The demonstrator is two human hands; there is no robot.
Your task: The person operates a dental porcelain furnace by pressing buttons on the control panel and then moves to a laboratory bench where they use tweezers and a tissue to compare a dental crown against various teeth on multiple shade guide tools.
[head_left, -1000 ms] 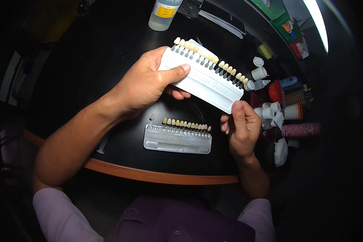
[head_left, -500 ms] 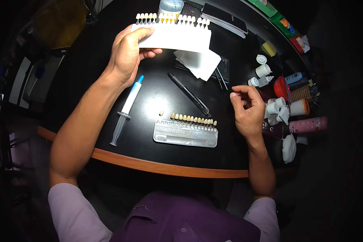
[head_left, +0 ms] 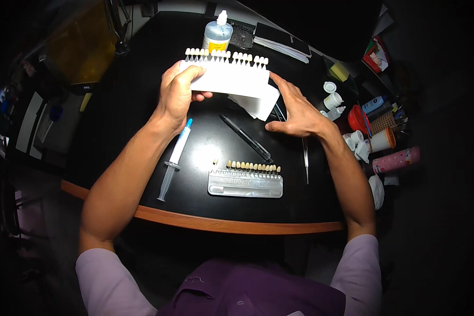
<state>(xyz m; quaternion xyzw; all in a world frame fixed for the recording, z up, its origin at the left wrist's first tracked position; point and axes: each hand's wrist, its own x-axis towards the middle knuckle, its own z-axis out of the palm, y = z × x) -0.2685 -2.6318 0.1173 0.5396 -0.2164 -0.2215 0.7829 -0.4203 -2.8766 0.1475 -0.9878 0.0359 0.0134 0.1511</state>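
My left hand (head_left: pixel 178 95) grips a white tooth shade guide (head_left: pixel 229 78) by its left end, thumb over the front. Small tooth-shaped tabs stand in groups along its top edge. At its right end my right hand (head_left: pixel 300 113) is open, thumb apart from the fingers; whether a fingertip touches the guide cannot be seen. A second shade guide (head_left: pixel 245 184), silver-grey, lies on the table with a row of yellower tabs and a lone tab near its left end. A capped syringe (head_left: pixel 175 160) lies near my left wrist. Between the hands rests a dark pen (head_left: pixel 246 138).
White paper sheets (head_left: pixel 257 108) lie behind the held guide. Slim metal tweezers (head_left: pixel 306 160) lie under my right forearm. A clear bottle (head_left: pixel 218 34) stands at the back. Jars, a red bowl (head_left: pixel 358 118) and a pink bottle (head_left: pixel 396 159) crowd the right side. Wooden trim (head_left: pixel 237 225) edges the black table.
My right hand has moved left and forward to the white guide's right end, and its curled fingers have spread. The left hand keeps its hold on the guide. The view has shifted slightly.
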